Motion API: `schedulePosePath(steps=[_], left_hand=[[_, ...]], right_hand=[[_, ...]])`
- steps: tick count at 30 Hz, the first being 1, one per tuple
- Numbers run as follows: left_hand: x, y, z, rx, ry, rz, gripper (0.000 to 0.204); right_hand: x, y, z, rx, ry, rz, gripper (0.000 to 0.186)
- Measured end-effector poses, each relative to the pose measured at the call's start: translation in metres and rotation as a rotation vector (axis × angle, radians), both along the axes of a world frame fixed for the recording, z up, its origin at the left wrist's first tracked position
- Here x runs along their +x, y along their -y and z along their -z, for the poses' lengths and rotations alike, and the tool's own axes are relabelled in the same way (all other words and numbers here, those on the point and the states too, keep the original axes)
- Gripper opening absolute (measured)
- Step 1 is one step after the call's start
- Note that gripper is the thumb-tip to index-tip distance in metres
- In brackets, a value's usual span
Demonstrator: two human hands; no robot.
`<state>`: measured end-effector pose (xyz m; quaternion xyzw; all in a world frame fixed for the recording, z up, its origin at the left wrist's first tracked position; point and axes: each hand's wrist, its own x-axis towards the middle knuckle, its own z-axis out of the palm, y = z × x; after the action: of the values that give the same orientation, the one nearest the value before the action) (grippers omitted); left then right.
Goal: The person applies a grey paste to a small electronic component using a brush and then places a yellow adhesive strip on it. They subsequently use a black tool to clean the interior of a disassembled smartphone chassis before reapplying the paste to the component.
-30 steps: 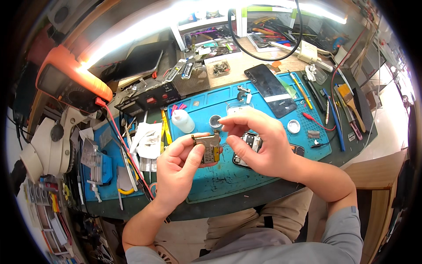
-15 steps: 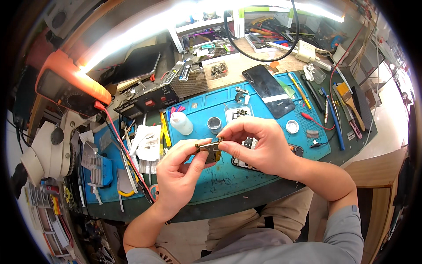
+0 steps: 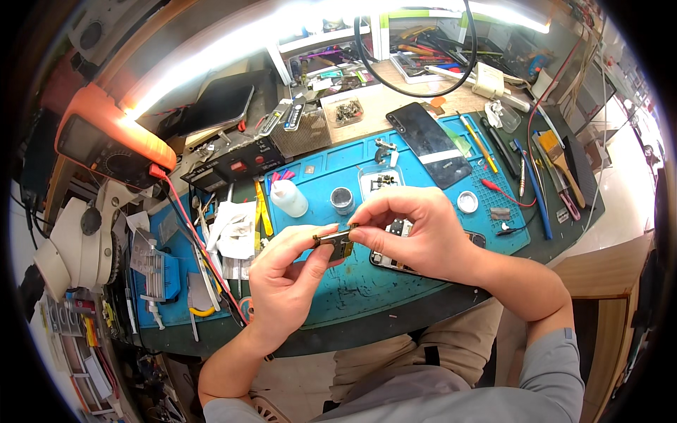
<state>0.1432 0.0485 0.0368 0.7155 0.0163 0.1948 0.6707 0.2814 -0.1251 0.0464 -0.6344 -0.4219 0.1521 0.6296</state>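
Above the middle of the blue repair mat [image 3: 338, 299], my left hand [image 3: 282, 278] pinches a small phone circuit board [image 3: 343, 249] with gold and grey metal faces between thumb and fingers. The thumb and forefinger of my right hand [image 3: 427, 240] close on its right end, hiding that edge. Below my right hand lies an opened phone [image 3: 383, 261], partly covered by the palm. Just beyond the board stand a small jar of dark content [image 3: 342, 199] and a white squeeze bottle [image 3: 288, 200]. A clear tray of small parts [image 3: 381, 180] sits behind my right fingers.
A dark phone back panel [image 3: 423, 134] lies at the far right of the mat, near a round white lid [image 3: 467, 202]. Pens, brushes [image 3: 560, 162] and a red probe lead line the right side. An orange multimeter [image 3: 116, 134] and white tissues [image 3: 234, 229] are on the left.
The board has tilted slightly between my fingers; both hands keep their pinch on it. The view has shifted a little, and the things on the bench stay in place.
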Motion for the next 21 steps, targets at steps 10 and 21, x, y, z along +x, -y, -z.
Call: schedulePosePath(steps=[10,21], left_hand=[[-0.002,-0.007,0.001,0.003,-0.131,0.03,0.021],[0.001,-0.011,0.007,-0.197,-0.204,-0.043,0.014]], right_hand=[[0.005,0.003,-0.003,-0.096,-0.148,-0.054,0.013],[0.004,-0.003,0.008,-0.156,-0.42,-0.154,0.026]])
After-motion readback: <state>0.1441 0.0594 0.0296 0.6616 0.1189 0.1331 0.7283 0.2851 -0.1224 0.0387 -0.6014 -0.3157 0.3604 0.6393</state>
